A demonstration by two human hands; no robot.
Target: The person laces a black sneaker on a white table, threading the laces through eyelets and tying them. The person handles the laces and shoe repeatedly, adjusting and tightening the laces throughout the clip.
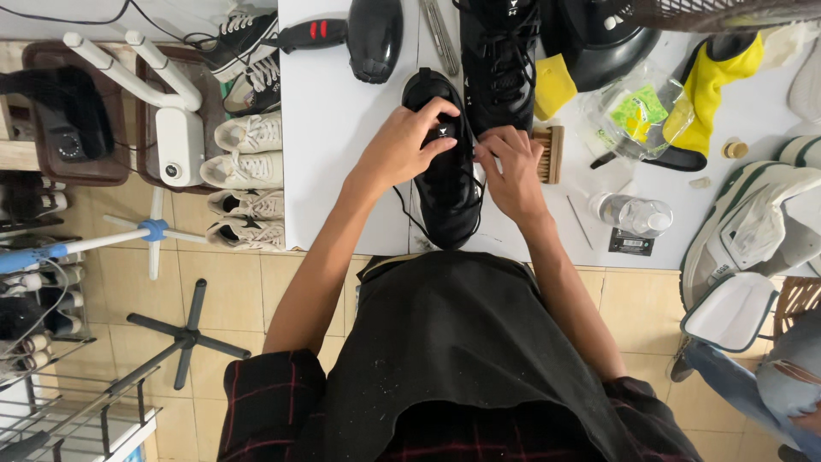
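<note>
A black sneaker point(446, 184) lies on the white table point(333, 128), toe toward me. My left hand point(402, 145) rests over its tongue and upper, fingers curled on it. My right hand point(511, 167) pinches a black lace at the shoe's right side. A loose lace end trails off the left side toward the table edge. A second black sneaker point(500, 60) stands just behind, to the right.
A wooden brush point(548, 154), yellow cloth point(554, 85), clear plastic bottle point(633, 214), yellow-and-black item point(714, 94), black fan base point(607, 43) and white-green sneakers point(753, 222) crowd the table's right. White sneakers point(248, 154) sit on the floor at left. Another person's knee point(787, 376) shows at lower right.
</note>
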